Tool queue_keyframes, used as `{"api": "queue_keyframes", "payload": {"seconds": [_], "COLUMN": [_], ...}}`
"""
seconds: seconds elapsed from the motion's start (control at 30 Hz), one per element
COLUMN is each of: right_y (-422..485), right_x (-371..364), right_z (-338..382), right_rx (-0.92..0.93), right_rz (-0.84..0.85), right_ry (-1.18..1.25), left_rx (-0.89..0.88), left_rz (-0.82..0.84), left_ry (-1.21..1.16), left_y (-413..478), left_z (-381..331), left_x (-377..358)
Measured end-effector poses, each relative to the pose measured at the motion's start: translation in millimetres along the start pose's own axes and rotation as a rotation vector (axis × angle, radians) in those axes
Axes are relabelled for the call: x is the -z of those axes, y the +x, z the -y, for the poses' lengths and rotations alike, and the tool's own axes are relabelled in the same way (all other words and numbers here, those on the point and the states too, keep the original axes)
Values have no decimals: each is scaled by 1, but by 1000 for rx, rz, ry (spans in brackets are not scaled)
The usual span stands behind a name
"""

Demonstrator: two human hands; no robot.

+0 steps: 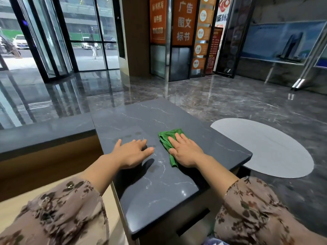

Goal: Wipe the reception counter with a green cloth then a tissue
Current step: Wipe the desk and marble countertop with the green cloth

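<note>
The reception counter (159, 188) is a dark grey marble slab with thin white veins, running away from me. A folded green cloth (166, 138) lies on it to the right of the middle. My right hand (185, 151) presses flat on the cloth with straight fingers, and the cloth shows beyond and left of the hand. My left hand (132, 151) rests flat on the bare counter a little to the left, fingers spread, touching no object. Faint damp finger marks show on the stone just beyond the left hand. No tissue is in view.
A lower counter section (44, 131) joins on the left, with a light wooden desk surface (10, 207) beneath it. Past the counter's right edge the polished marble floor carries a pale grey oval patch (265, 145). Glass doors and orange signs stand far behind.
</note>
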State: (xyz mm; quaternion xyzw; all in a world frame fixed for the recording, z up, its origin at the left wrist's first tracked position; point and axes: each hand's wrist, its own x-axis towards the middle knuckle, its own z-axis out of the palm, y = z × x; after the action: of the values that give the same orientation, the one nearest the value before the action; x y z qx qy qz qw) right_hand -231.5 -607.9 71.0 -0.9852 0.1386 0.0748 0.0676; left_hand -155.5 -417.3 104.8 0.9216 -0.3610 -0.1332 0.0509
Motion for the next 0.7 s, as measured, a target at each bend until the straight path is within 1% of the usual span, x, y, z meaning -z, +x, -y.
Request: {"api": "queue_keyframes", "payload": {"seconds": [0.07,0.13,0.3,0.37,0.6,0.7], "right_y": [3,9,20,23,22,5], "right_x": [2,5,22,26,23,16], "right_z": [-11,-32,-104,-118,-104,-79], "right_rx": [15,-22,-253,-299,-351,-310], "right_rz": [-4,-15,-44,-31,-13,-5], "right_ry": [3,-2,-18,-16,-23,-6], "left_rx": [-6,1,49,56,78,82], "left_rz": [-33,-74,-91,-94,-58,-47], "left_ry": [2,30,118,120,104,99], "left_y": [0,2,9,11,11,11], "left_z": [0,1,0,-2,-3,-4], "left_x": [-1,-3,-10,-10,-11,-10]}}
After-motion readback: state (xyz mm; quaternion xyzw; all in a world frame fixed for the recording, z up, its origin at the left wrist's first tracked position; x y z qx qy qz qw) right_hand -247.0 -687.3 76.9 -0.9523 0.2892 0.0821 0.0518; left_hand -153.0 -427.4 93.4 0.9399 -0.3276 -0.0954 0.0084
